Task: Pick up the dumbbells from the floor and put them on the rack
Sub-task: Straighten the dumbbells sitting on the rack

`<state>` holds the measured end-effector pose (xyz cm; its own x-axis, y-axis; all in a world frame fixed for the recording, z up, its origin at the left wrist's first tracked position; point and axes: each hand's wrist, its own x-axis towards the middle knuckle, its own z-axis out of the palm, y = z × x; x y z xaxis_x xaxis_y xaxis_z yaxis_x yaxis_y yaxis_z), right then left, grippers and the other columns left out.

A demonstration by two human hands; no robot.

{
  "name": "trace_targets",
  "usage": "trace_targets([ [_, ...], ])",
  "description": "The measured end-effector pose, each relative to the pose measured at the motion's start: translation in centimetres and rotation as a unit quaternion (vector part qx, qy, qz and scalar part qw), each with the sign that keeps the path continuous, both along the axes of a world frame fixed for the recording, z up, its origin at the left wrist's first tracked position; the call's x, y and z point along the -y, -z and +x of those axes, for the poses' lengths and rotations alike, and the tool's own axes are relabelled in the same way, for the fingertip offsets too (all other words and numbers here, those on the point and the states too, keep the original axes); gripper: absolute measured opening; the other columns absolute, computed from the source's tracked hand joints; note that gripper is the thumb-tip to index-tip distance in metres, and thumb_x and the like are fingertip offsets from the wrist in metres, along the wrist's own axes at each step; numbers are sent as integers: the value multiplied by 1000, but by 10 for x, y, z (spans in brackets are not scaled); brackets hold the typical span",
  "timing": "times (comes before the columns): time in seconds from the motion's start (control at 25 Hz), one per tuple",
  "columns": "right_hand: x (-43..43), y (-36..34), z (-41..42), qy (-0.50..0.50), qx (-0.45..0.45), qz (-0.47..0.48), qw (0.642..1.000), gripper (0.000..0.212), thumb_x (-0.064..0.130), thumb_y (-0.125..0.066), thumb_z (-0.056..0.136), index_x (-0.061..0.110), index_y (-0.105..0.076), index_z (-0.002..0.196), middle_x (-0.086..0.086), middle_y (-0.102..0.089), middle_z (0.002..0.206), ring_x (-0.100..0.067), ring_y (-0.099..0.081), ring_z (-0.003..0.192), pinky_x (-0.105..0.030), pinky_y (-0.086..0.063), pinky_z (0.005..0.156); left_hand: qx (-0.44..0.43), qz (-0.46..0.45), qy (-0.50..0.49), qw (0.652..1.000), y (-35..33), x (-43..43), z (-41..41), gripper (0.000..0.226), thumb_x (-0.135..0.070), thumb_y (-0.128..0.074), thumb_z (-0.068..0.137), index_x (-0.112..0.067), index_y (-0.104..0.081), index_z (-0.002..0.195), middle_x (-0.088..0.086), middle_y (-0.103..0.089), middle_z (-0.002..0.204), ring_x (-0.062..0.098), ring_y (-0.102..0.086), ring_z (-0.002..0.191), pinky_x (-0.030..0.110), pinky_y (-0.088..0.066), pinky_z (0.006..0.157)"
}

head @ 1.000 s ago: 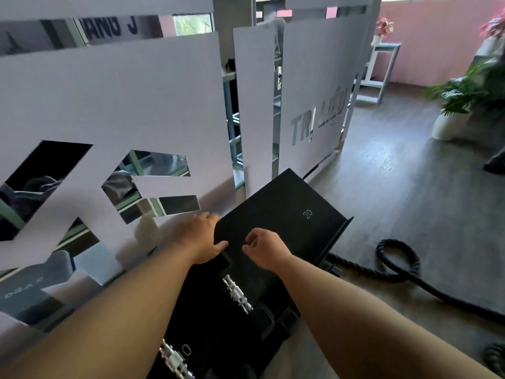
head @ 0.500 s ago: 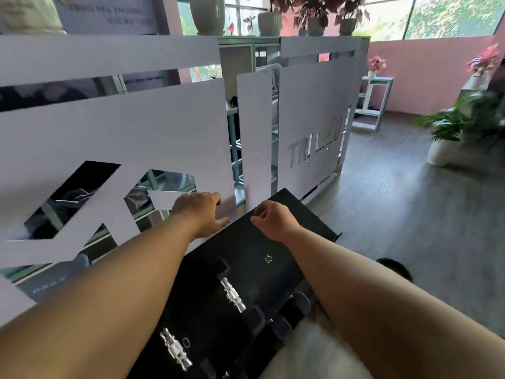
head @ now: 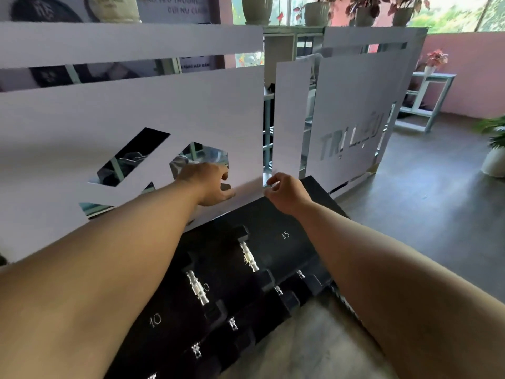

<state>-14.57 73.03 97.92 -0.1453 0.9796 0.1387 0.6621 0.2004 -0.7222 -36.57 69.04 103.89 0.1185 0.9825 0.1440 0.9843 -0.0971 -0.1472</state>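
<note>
Dumbbells [head: 250, 259] fill the black rack [head: 273, 222] at 6 o'clock; judged heavy and rigid, best gripped by their knurled steel handles. Both hands, left [head: 209, 184] and right [head: 287, 191], hover empty, loosely curled, at 12 o'clock by a white screen [head: 136, 110].

Ahead of you stands a white partition panel [head: 131, 110] with angular cut-outs and a long horizontal slot near its top. To its right, a second white panel [head: 352, 110] carries cut-out lettering. Between the two, a pale green shelving frame [head: 269, 110] shows through the gap. Potted plants [head: 317, 9] line the ledge above the panels. A dark wood-look floor [head: 426, 192] spreads to your right, towards a pink wall [head: 470, 72]. Against that wall stands a small white side table [head: 426, 99] with a pink flowering plant [head: 436, 58] on top. A leafy plant in a white pot [head: 495, 157] sits at the right edge.
</note>
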Motion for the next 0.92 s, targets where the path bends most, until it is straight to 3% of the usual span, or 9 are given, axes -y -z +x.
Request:
trace_targets([
  [0.32,51,-1,-26,-41,-12,0,999,27,21,-64,96,15,-66,122,-8,-69,108,-22,-65,88,-22,-47,61,20,-2,-37,999,-4,70,-39,56,-75,-53,84,-28,-60,114,-2,-68,115,23,-60,94,37,-44,77],
  [0.48,74,2,-38,-37,-11,-1,999,18,23,-65,96,18,-67,113,-4,-69,104,-21,-67,89,-33,-59,78,29,-7,-36,999,0,85,-61,57,-79,-51,84,-29,-60,110,-5,-68,111,22,-62,94,36,-44,75],
  [0.76,108,16,-82,-7,-1,-31,999,19,25,-70,95,16,-66,111,3,-69,93,-13,-66,79,-26,-55,67,40,-18,-1,999,8,97,-99,55,-71,-58,84,-27,-59,117,0,-67,119,25,-63,101,38,-49,83],
  [0.92,130,39,-121,23,4,-69,997,26,29,-68,95,19,-66,119,4,-70,98,-9,-64,80,-22,-47,62,51,-19,41,998,27,109,-134,62,-66,-61,87,-24,-57,132,2,-62,132,27,-61,112,40,-48,87],
])
